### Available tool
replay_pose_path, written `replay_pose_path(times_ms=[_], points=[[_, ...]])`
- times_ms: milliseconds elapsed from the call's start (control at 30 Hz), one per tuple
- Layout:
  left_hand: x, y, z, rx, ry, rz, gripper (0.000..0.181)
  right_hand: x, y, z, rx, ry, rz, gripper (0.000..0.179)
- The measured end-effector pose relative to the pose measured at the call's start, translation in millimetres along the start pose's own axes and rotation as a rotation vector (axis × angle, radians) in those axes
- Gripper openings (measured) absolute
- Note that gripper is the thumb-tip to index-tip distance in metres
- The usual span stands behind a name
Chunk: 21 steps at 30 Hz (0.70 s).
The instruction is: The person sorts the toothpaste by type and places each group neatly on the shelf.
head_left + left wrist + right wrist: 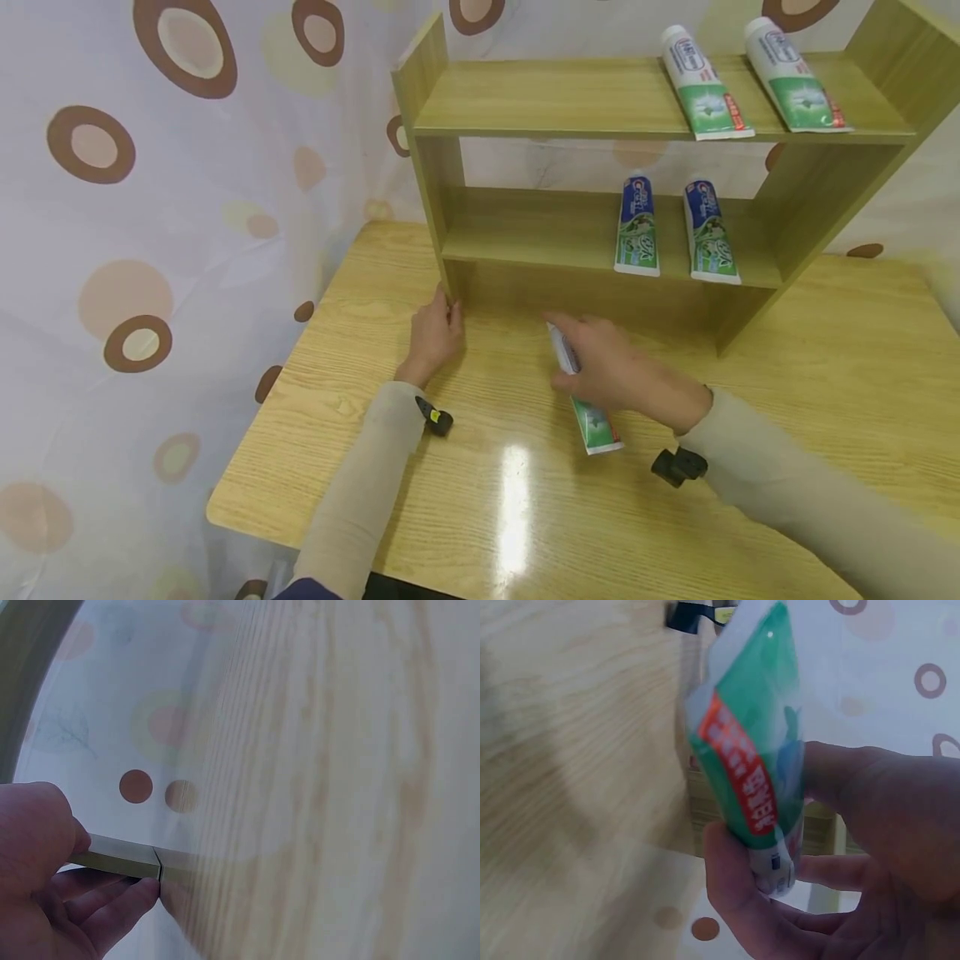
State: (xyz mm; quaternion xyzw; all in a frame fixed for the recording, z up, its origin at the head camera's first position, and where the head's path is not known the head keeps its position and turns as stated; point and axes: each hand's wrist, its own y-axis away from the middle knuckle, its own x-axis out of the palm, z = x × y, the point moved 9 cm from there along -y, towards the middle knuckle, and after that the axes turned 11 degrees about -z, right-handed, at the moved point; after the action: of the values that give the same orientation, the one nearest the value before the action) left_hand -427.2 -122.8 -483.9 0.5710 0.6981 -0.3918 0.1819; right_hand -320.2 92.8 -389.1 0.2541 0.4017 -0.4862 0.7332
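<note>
My right hand (pixel 603 364) grips a white and green toothpaste tube (pixel 594 425) above the table, in front of the shelf's bottom opening. In the right wrist view the thumb and fingers are around the tube (pixel 746 750), its green flat end pointing up in that picture. My left hand (pixel 433 335) holds the lower front edge of the left side panel of the wooden shelf (pixel 427 179). Seen from the left wrist, the thumb and fingers (pixel 124 911) pinch that panel edge from both sides.
On the top shelf board (pixel 547 96) lie two white and green tubes (pixel 708 92) at the right. The middle board (pixel 532 229) bears two blue and green tubes (pixel 637 229), also towards the right. The shelf stands on a wooden table (pixel 300 433) before a patterned curtain (pixel 195 317).
</note>
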Motion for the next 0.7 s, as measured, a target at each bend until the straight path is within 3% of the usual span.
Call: replay_pose_path(times_ms=[600, 700], points=[[1.9, -1.0, 1.7, 0.005, 0.013, -0.005, 0.037, -60, -9.1, 23, 0.015, 0.048, -0.022, 0.08], [3.5, -2.1, 8.6, 0.018, 0.028, -0.028, 0.034, -68, -10.4, 29, 0.016, 0.043, -0.035, 0.077]])
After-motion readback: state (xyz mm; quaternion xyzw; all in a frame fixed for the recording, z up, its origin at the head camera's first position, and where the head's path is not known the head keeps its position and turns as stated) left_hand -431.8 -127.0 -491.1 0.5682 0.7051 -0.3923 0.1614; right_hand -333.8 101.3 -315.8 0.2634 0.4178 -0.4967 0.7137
